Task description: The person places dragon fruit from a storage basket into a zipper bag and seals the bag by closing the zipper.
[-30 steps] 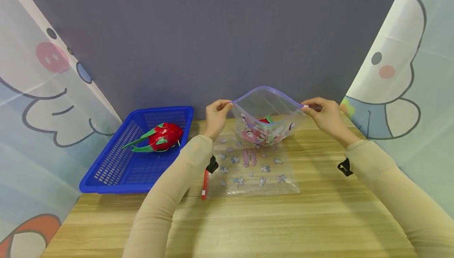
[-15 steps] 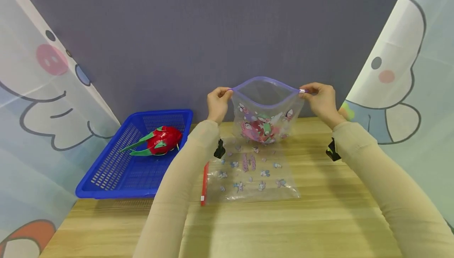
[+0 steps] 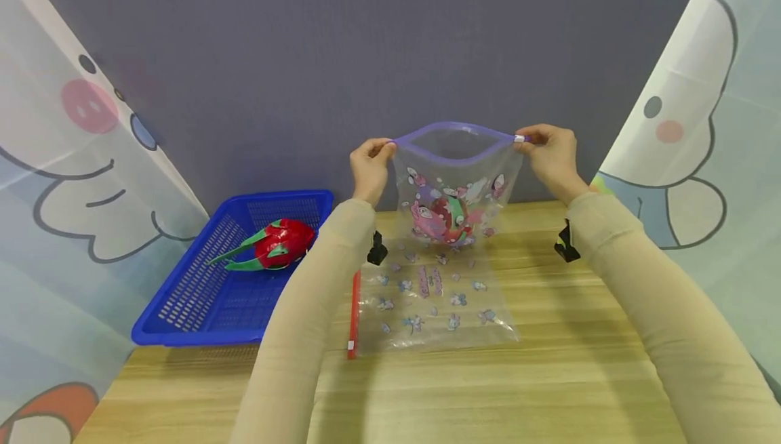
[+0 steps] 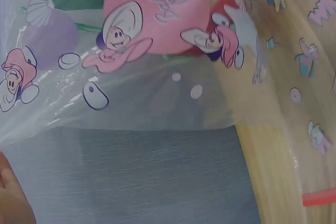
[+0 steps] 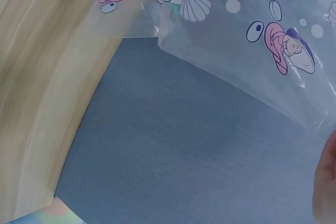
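Observation:
My left hand [image 3: 370,169] pinches the left end of the purple zip edge of a clear printed zip bag [image 3: 421,179]. At the other end, by a white slider [image 3: 520,138], my right hand [image 3: 554,159] pinches the same edge. The bag hangs upright with its mouth parted. Inside, low down and partly covered by cartoon prints, sits a red and green dragon fruit [image 3: 456,215]. Both wrist views show the bag's printed side, with only a bit of the left hand [image 4: 11,198] and right hand [image 5: 326,182] at the edges.
A second clear zip bag [image 3: 439,322] with a red zip edge lies flat on the wooden table [image 3: 488,396]. To the left stands a blue basket [image 3: 201,341] holding another dragon fruit [image 3: 283,244]. A dark grey panel [image 3: 390,44] rises behind, with printed curtains on both sides.
Both hands have raised the purple-edged bag, with the dragon fruit inside it. It now hangs straighter, and its mouth looks narrower than a second ago.

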### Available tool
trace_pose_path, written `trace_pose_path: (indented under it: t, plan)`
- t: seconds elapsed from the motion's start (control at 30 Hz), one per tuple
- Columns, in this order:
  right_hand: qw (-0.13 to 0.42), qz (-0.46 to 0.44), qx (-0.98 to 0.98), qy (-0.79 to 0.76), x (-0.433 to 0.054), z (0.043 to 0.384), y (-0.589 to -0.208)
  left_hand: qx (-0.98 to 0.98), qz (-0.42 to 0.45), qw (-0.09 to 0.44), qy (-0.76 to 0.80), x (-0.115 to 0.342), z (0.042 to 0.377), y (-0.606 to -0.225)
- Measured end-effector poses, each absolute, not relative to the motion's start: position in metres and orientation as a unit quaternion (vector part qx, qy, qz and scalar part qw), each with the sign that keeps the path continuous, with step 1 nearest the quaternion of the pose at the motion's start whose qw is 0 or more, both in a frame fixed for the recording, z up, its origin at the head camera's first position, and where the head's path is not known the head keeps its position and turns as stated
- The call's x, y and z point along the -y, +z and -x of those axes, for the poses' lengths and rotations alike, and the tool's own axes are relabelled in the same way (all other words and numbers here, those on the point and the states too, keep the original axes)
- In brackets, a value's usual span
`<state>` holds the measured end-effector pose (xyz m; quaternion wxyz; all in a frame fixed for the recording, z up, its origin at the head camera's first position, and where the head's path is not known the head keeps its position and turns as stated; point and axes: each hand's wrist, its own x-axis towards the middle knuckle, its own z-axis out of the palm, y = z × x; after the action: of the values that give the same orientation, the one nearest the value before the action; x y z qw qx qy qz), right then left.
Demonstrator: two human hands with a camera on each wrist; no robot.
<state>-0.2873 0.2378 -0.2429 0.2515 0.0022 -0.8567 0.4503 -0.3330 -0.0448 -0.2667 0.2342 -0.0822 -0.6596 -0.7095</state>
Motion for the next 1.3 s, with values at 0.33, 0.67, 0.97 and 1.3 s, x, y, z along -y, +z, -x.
trace_pose_path:
  t: [0.33,0.67,0.97,1.3]
  plan:
    - [0.229,-0.018,0.829,0.509,-0.241,0.277,-0.228,0.681,0.095,0.218,-0.693,0.062,0.308,-0.246]
    - [0.200,-0.016,0.834,0.514,-0.242,0.262,-0.228,0.710,0.080,0.206,-0.669,0.077,0.293,-0.256]
    - [0.185,-0.008,0.848,0.496,-0.246,0.259,-0.250,0.724,0.074,0.196,-0.657,0.087,0.289,-0.270]
    - [0.184,-0.010,0.847,0.499,-0.253,0.256,-0.265,0.728,0.084,0.188,-0.654,0.093,0.291,-0.278]
